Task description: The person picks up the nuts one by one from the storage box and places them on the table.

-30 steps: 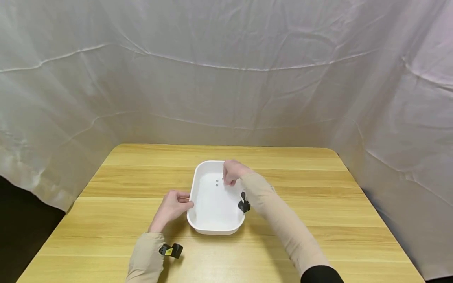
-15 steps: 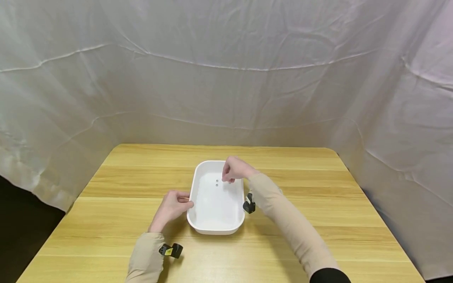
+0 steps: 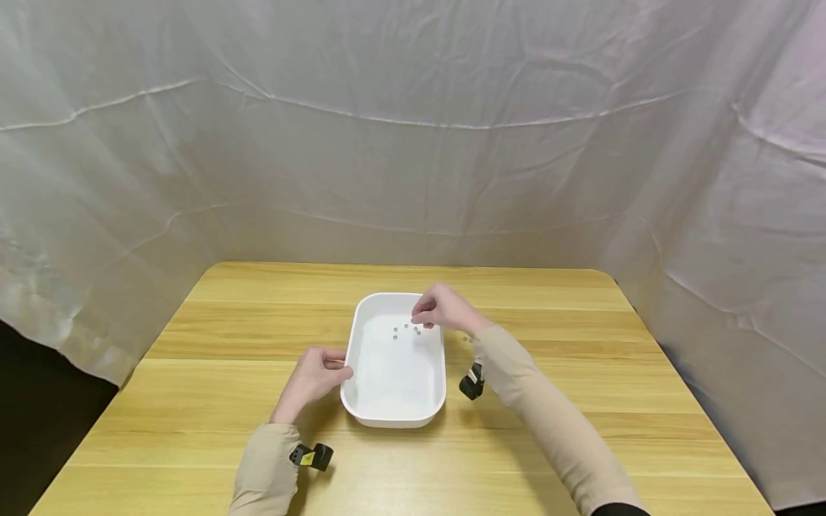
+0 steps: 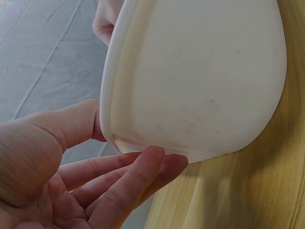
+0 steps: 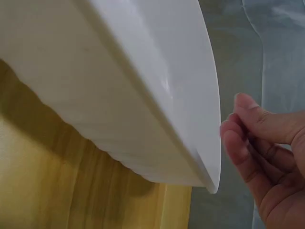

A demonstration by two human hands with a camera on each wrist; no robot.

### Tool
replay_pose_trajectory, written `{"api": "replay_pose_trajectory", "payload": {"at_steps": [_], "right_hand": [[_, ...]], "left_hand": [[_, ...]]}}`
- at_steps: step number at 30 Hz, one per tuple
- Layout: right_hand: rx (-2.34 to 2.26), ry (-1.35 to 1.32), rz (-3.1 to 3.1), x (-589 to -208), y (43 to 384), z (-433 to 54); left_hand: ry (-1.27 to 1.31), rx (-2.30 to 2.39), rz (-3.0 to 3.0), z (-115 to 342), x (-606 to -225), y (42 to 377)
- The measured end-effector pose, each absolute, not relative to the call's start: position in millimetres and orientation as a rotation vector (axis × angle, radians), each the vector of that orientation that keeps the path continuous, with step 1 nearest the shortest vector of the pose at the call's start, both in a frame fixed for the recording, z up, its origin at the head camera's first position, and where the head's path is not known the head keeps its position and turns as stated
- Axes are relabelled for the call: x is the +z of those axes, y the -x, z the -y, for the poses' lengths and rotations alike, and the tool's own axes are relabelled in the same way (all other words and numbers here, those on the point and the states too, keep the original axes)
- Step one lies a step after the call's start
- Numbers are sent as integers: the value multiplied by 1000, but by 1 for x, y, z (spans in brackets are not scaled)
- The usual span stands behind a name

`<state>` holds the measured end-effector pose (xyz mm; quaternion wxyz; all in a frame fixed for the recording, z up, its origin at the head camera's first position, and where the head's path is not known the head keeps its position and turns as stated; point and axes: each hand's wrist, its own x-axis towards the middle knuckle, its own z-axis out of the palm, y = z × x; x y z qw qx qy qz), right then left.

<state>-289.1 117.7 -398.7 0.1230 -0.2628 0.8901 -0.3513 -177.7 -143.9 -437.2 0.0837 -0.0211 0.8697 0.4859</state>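
My left hand (image 3: 314,378) pinches the near-left wall of a white rectangular tray (image 3: 393,421), thumb over the rim and fingers outside. In the left wrist view its fingers (image 4: 138,179) lie against the outer side of the tray. My right hand (image 3: 445,309) hovers over the far right rim, fingers loosely curled. The right wrist view shows its thumb and fingertips (image 5: 234,143) close together with nothing visible between them. Several small grey round pieces (image 3: 406,326) lie on the tray floor, near its far end; they are too small to identify.
A few more tiny pieces (image 3: 465,339) lie on the wooden table (image 3: 555,344), right of the tray and beside the right forearm. A grey cloth curtain (image 3: 413,172) hangs behind and along both sides of the table.
My right hand has lifted and drawn back to the right, towards the tray's rim. More small pieces now show on the tray floor. The left hand and tray have kept still.
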Motion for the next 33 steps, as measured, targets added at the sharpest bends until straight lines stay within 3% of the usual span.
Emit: {"api": "replay_pose_trajectory", "payload": {"at_steps": [33], "right_hand": [[-1825, 605, -2620, -442, 249, -167]], "left_hand": [[70, 1451, -2600, 146, -437, 177]]}}
